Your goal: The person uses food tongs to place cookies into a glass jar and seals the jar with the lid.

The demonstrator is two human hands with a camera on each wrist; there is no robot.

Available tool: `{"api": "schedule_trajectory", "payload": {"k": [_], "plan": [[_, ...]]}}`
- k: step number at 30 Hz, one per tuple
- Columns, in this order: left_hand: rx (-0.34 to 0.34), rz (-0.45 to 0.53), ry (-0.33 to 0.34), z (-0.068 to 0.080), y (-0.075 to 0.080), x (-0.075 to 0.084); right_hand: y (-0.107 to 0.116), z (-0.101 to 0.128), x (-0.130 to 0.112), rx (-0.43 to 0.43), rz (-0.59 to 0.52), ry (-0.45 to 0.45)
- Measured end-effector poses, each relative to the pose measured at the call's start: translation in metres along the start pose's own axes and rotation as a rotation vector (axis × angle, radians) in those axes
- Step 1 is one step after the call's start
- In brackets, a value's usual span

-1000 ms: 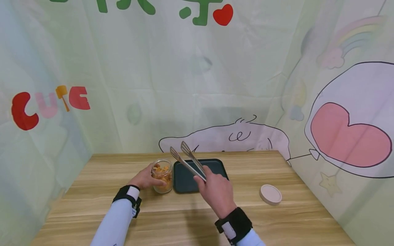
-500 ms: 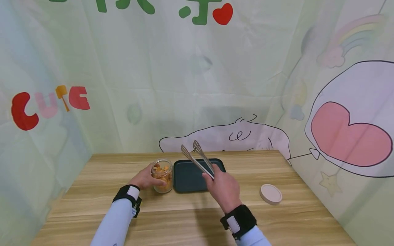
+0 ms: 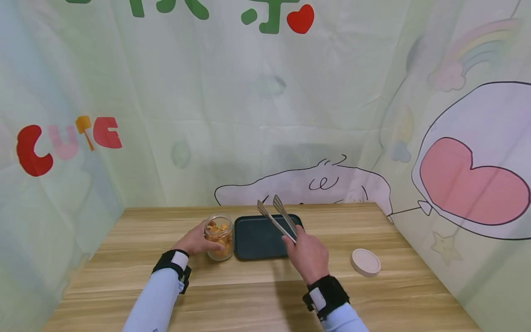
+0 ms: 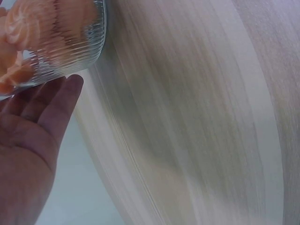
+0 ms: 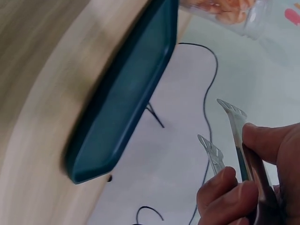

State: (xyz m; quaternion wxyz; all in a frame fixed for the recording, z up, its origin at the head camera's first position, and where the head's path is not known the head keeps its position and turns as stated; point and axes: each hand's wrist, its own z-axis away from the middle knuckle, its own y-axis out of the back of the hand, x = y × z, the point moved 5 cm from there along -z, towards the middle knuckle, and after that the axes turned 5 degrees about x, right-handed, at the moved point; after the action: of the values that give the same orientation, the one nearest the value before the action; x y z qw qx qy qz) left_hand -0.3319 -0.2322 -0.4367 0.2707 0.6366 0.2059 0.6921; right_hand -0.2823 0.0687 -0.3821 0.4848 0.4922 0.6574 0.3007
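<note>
An uncapped glass jar [image 3: 220, 244] of orange-brown snack pieces stands on the table, left of a dark blue-green tray [image 3: 257, 240]. My left hand [image 3: 197, 240] grips the jar from its left side, thumb across the front; in the left wrist view the fingers [image 4: 58, 105] lie against the ribbed glass. With my right hand [image 3: 309, 256] I hold metal tongs [image 3: 286, 221] above the tray's right part. Their slotted tips [image 5: 213, 152] point up and away, spread apart, with nothing between them. The tray shows a bare surface.
A round pale pink lid [image 3: 365, 262] lies on the wooden table [image 3: 232, 299] to the right of the tray. Behind the table hangs a printed cloth backdrop [image 3: 199, 106], which also runs along both sides.
My right hand has moved to the right with the tongs, from over the tray's middle toward its right side. The left hand and the jar have stayed put.
</note>
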Motion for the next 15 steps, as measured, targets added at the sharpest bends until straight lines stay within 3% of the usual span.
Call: {"api": "schedule_trajectory", "payload": {"k": [15], "plan": [[0.003, -0.008, -0.010, 0.004, 0.001, 0.003, -0.022, -0.009, 0.026, -0.036, 0.051, -0.050]]}}
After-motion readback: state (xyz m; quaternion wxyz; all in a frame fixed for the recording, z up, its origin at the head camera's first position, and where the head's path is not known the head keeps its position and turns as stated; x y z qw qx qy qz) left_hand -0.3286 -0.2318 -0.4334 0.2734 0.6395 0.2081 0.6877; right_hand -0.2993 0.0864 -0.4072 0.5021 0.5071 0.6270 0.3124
